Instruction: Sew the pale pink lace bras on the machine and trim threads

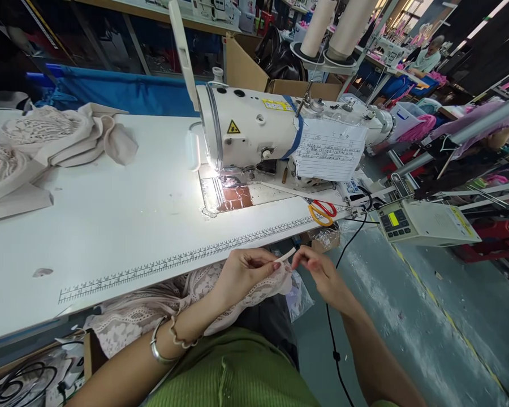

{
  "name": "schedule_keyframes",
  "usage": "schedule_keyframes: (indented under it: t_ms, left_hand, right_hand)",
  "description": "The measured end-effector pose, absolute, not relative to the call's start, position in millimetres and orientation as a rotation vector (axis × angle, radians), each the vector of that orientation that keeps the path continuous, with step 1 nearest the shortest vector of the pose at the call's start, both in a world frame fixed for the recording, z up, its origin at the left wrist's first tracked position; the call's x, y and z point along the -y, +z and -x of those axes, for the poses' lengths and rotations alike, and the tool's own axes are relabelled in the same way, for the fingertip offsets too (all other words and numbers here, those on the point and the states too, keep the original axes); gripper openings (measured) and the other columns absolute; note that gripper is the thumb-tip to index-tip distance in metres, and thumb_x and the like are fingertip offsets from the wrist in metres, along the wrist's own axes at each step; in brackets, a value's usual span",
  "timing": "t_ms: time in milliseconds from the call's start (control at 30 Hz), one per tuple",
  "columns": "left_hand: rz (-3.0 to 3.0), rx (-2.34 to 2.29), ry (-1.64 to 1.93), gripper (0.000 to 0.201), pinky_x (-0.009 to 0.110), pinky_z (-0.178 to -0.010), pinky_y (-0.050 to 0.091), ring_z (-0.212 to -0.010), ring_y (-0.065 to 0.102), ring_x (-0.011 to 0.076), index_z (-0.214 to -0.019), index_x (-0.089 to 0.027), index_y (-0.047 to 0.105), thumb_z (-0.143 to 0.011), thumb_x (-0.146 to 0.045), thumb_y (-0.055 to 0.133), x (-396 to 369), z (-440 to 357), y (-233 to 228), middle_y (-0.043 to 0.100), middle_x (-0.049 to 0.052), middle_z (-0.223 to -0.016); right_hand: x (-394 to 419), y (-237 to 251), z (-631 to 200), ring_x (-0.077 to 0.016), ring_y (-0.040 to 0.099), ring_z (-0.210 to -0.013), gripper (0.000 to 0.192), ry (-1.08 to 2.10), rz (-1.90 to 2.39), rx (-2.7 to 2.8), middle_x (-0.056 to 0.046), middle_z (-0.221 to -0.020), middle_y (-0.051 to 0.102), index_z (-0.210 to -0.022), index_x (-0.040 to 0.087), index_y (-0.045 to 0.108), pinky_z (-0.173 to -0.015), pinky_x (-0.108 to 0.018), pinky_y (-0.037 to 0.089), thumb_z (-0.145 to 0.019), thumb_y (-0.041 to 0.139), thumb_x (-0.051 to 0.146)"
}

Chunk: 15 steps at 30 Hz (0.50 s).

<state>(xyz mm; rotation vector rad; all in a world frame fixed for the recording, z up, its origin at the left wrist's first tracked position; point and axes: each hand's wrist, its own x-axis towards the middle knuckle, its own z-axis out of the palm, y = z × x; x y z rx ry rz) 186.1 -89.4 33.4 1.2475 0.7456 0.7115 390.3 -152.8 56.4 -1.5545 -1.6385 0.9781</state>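
Observation:
Pale pink lace fabric (pixel 127 322) lies across my lap, below the table's front edge. My left hand (pixel 246 277) is closed on it, thumb against fingers, near its right end. A narrow light strip (pixel 287 254) sticks out from between those fingers. Close by on the right, my right hand (pixel 322 276) pinches the lace at its edge; the exact bit between its fingertips is small. Beyond both hands stands a white sewing machine (pixel 246 124), its lamp lit over the needle area. Scissors (pixel 321 213) with red and orange handles lie on the table to its right.
The white table (pixel 152 226) has a printed ruler along its front edge. Beige fabric pieces (pixel 68 135) are piled at its left. A control box (pixel 424 223) sits at the right, and a black cable (pixel 331 333) hangs to the floor. Thread cones (pixel 350 28) stand behind.

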Motion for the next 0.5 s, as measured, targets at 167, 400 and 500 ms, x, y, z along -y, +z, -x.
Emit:
schedule_keyframes:
  t_ms: [167, 400, 500]
  left_hand:
    - [-1.253, -0.729, 0.685, 0.026, 0.024, -0.058, 0.051, -0.065, 0.066, 0.0168, -0.078, -0.015, 0.08, -0.08, -0.04, 0.074, 90, -187, 34, 0.076, 0.007, -0.076]
    - [-1.351, -0.778, 0.682, 0.022, 0.022, -0.053, 0.044, -0.059, 0.059, 0.0143, -0.072, -0.015, 0.077, -0.08, -0.034, 0.07, 93, -186, 30, 0.072, 0.005, -0.068]
    - [-1.367, -0.791, 0.674, 0.024, 0.023, -0.054, 0.046, -0.061, 0.061, 0.0152, -0.071, -0.015, 0.077, -0.081, -0.035, 0.07, 94, -186, 28, 0.072, 0.005, -0.068]
  right_hand:
    - [149, 59, -380, -0.014, 0.05, -0.063, 0.041, 1.212, 1.503, 1.574, 0.002, -0.069, 0.053, -0.094, 0.022, 0.059, -0.059, -0.026, 0.039, -0.097, 0.049, 0.062]
    - [145, 62, -369, -0.0117, 0.046, -0.056, 0.036, 1.263, 1.442, 1.486, 0.005, -0.066, 0.052, -0.093, 0.024, 0.054, -0.052, -0.025, 0.037, -0.091, 0.061, 0.06]
    - [145, 58, -366, -0.0116, 0.045, -0.056, 0.037, 1.253, 1.452, 1.463, 0.005, -0.065, 0.052, -0.094, 0.024, 0.053, -0.051, -0.024, 0.036, -0.09, 0.062, 0.059]
